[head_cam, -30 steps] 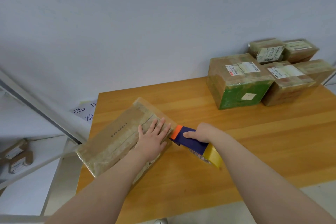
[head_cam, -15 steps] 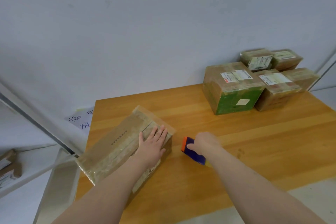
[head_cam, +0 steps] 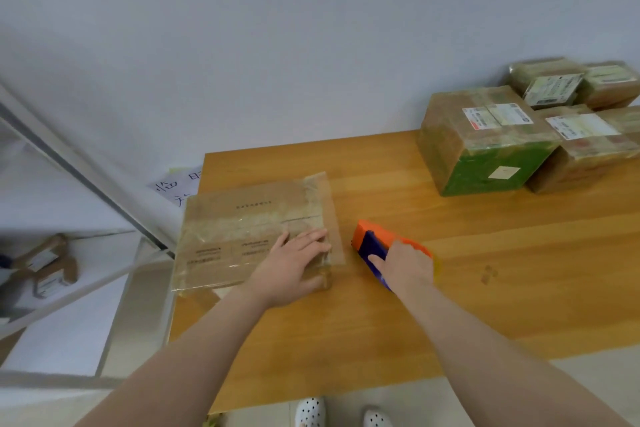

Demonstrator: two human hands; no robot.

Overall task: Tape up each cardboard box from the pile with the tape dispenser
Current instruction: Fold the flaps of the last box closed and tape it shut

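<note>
I log a handwritten paper sheet [head_cam: 176, 189] up-left of the left hand [head_cam: 291, 270]; spotted shoes [head_cam: 310, 412] nearer me; wooden table [head_cam: 519, 253] beneath it.

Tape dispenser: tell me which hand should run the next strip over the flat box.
Right. The right hand grips the tape dispenser just beside the box, while the left hand lies flat on the box, steadying it.

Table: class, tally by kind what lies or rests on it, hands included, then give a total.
Boxes: 6 (one flat box under the left hand; five in the pile, one cut off by the frame edge)
Tape dispenser: 1
Hands: 2 (left hand, right hand)
Total: 9
</note>
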